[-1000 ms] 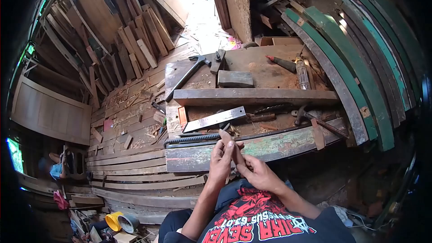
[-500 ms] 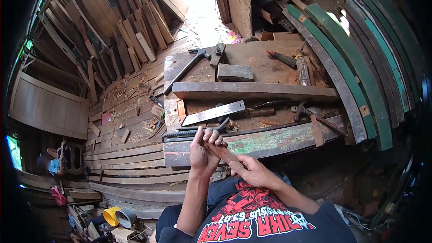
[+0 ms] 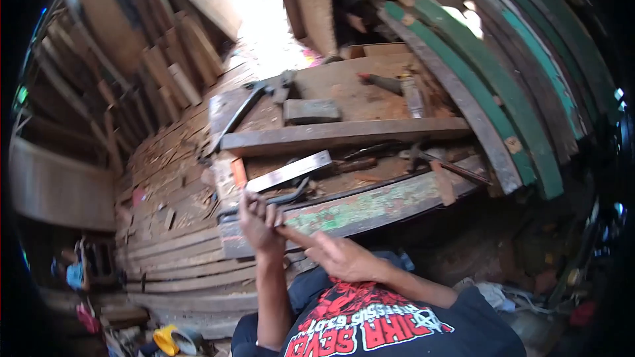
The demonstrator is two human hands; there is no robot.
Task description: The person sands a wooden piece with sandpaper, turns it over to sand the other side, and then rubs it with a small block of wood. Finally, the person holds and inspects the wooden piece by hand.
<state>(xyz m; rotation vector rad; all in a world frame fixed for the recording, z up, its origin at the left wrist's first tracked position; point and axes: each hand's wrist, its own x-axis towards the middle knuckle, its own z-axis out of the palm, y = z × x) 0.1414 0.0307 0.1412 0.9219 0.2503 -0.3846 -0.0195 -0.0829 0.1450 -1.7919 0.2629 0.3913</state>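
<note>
My left hand (image 3: 263, 226) is closed around one end of a small wooden piece (image 3: 296, 236), just before the bench's front edge. The other end of the piece lies in my right hand (image 3: 334, 256), which is closed on it with the thumb along the top. Beyond my left hand, a square with an orange handle and metal blade (image 3: 289, 171) rests on the bench (image 3: 357, 215). A bent dark bar (image 3: 291, 196) lies close to my left fingertips.
A long board (image 3: 344, 133) crosses the bench. Behind it are a hammer (image 3: 241, 116), a grey block (image 3: 311, 111) and a screwdriver (image 3: 413, 97). Another hammer (image 3: 453, 164) lies at the right. Curved green beams (image 3: 476, 59) stand beyond. A person (image 3: 75, 272) is at far left.
The whole view has shifted, so the bench appears further left and slightly blurred. My hands still hold the wooden piece, which now looks flatter and more edge-on.
</note>
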